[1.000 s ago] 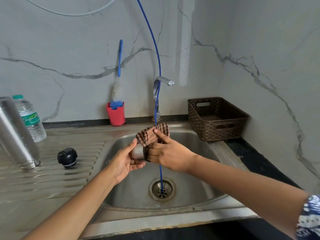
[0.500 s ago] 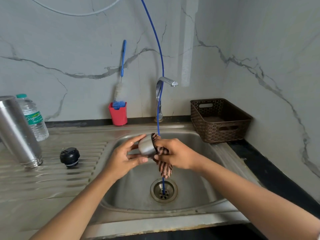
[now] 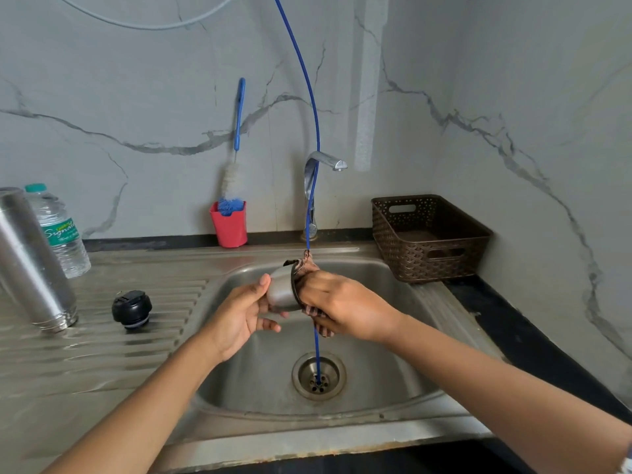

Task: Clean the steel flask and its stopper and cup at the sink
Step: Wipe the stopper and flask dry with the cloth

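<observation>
Head view, centre of the frame: grips the steel cup (image 3: 282,290) with the left hand (image 3: 239,316), thumb on top and fingers curled beneath, above the basin of the sink (image 3: 393,340). Holds it on its side, dark-rimmed mouth turned toward the right hand (image 3: 342,304). Clutches a checked cloth (image 3: 309,265) with that right hand, fingers curled round it and pressed against the cup's mouth; cannot tell how far inside the cloth reaches. One corner of cloth poking up above the rim, another end hanging below the hand. Lower centre: drain (image 3: 318,376), with a thin blue tube (image 3: 309,94) dropping into it from the top of the frame, passing in front of the tap (image 3: 316,179) and behind the hands. Left edge: steel flask (image 3: 30,265) standing on end on the ribbed drainer of the worktop (image 3: 102,354), with the black stopper (image 3: 131,308) just to its right, apart from it. Behind the flask, a plastic water bottle (image 3: 61,230) with a green label. Against the marbled wall, left of the tap: red holder (image 3: 229,227) with a blue-handled bottle brush (image 3: 236,165) standing in it. Right of the sink, in the corner: brown woven basket (image 3: 427,241).
</observation>
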Demonstrator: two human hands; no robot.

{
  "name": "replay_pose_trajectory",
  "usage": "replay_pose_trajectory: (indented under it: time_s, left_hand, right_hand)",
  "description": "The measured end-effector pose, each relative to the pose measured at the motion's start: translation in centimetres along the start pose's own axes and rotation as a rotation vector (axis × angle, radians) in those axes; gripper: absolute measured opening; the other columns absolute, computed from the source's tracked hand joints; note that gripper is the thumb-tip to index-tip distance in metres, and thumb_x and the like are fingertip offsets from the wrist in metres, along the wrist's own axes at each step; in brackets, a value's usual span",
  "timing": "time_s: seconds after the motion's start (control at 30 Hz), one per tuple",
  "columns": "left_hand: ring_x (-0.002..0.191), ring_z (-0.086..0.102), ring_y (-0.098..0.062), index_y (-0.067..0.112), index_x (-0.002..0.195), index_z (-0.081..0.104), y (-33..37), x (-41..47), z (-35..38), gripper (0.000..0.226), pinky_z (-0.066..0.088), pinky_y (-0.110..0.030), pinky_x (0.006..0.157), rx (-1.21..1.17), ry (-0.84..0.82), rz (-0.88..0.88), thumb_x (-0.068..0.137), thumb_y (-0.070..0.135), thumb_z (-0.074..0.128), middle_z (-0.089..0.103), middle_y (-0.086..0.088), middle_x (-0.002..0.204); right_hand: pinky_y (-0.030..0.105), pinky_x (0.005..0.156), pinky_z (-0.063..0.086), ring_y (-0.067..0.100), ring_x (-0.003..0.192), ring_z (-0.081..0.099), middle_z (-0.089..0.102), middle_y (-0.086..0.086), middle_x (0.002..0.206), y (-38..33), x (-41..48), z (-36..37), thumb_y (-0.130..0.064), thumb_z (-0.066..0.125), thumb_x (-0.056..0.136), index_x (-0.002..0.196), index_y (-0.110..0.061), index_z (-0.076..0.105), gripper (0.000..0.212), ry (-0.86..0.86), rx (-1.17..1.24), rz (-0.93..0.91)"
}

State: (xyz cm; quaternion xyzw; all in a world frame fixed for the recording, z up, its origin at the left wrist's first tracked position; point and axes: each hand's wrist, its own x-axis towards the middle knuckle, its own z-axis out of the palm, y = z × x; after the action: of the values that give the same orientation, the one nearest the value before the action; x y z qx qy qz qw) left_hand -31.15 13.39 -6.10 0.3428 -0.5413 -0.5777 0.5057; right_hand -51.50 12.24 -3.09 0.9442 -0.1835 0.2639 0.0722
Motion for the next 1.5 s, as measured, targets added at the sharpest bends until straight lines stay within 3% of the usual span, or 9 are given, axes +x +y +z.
replay_pose_trajectory:
  time_s: [0.13,0.23,0.57,0.7,0.83,1.0,1.17,1.33,1.5]
  left_hand:
    - [0.106,0.063,-0.007,0.031,0.129,0.055,-0.4,-0.2,-0.6,0.084,0.058,-0.03,0.078,0.295,0.06,0.202,0.056,0.067,0.078,0.064,0.011,0.12]
    - [0.121,0.056,-0.02,0.041,0.131,0.052,-0.6,-0.4,-1.3,0.077,0.055,-0.038,0.087,0.462,-0.016,0.346,0.062,0.051,0.083,0.055,0.008,0.134]
    - [0.087,0.071,-0.034,0.024,0.12,0.056,0.0,-0.2,0.0,0.088,0.059,-0.03,0.063,0.058,-0.029,0.06,0.047,0.061,0.087,0.07,-0.009,0.108]
    - [0.113,0.06,-0.015,0.043,0.132,0.049,-0.6,-0.2,-0.8,0.082,0.057,-0.034,0.082,0.553,0.071,0.357,0.059,0.057,0.082,0.059,0.012,0.127]
    - [0.118,0.056,-0.01,0.018,0.131,0.055,-0.3,-0.4,-1.1,0.075,0.055,-0.033,0.09,0.883,0.085,0.703,0.065,0.041,0.081,0.055,0.016,0.128]
    - [0.107,0.064,-0.013,0.028,0.12,0.064,-0.1,-0.3,-1.1,0.082,0.058,-0.031,0.08,0.652,0.011,0.38,0.044,0.042,0.092,0.068,0.01,0.115]
    - [0.104,0.064,-0.01,0.022,0.117,0.059,-0.1,-0.2,-1.1,0.088,0.054,-0.025,0.071,0.41,-0.124,0.159,0.038,0.036,0.094,0.068,0.008,0.11]
    - [0.097,0.064,-0.007,0.024,0.116,0.053,0.2,-0.3,-1.9,0.079,0.053,-0.02,0.067,0.387,0.021,0.234,0.044,0.024,0.084,0.064,0.004,0.111]
    - [0.096,0.062,-0.004,0.042,0.11,0.052,0.6,-0.3,-2.0,0.073,0.052,-0.021,0.075,0.366,0.066,0.313,0.047,0.02,0.082,0.063,0.011,0.11]
  right_hand:
    - [0.028,0.069,0.039,0.017,0.08,0.048,0.058,0.008,0.082,0.1,0.3,1.2,-0.004,0.069,0.076,0.082,-0.006,0.054,0.016,0.069,0.137,0.193]
    - [0.019,0.067,0.035,0.013,0.077,0.05,0.06,0.008,0.081,-0.5,0.5,1.6,-0.007,0.07,0.078,0.082,-0.003,0.056,0.016,0.09,0.233,0.253]
    - [0.026,0.071,0.039,0.021,0.083,0.048,0.057,0.014,0.086,0.7,0.1,-0.6,0.006,0.068,0.07,0.082,-0.001,0.056,0.019,-0.081,0.038,0.012]
    - [0.019,0.072,0.034,0.018,0.083,0.049,0.058,0.009,0.085,0.5,0.2,-0.1,0.003,0.068,0.07,0.084,-0.006,0.056,0.02,0.022,0.116,0.127]
    - [0.019,0.067,0.03,0.017,0.077,0.047,0.057,0.01,0.081,0.1,0.6,-0.1,0.001,0.07,0.071,0.079,-0.005,0.054,0.019,-0.067,0.098,0.091]
    - [0.027,0.062,0.04,0.017,0.079,0.045,0.057,0.01,0.084,0.2,0.1,-0.9,0.005,0.067,0.07,0.083,-0.004,0.054,0.02,-0.191,0.013,-0.017]
    - [0.029,0.09,0.038,0.028,0.096,0.057,0.065,0.015,0.097,0.3,0.0,-2.1,-0.003,0.052,0.086,0.094,0.0,0.065,0.015,-0.215,-0.127,-0.254]
    - [0.019,0.093,0.044,0.008,0.107,0.059,0.066,-0.003,0.115,1.0,-1.3,-4.7,-0.002,0.074,0.074,0.114,-0.013,0.067,0.041,0.048,0.14,0.128]
    - [0.02,0.093,0.045,0.006,0.104,0.06,0.064,-0.009,0.11,1.1,-2.2,-6.6,-0.009,0.075,0.078,0.114,-0.013,0.065,0.037,0.37,0.181,0.435]
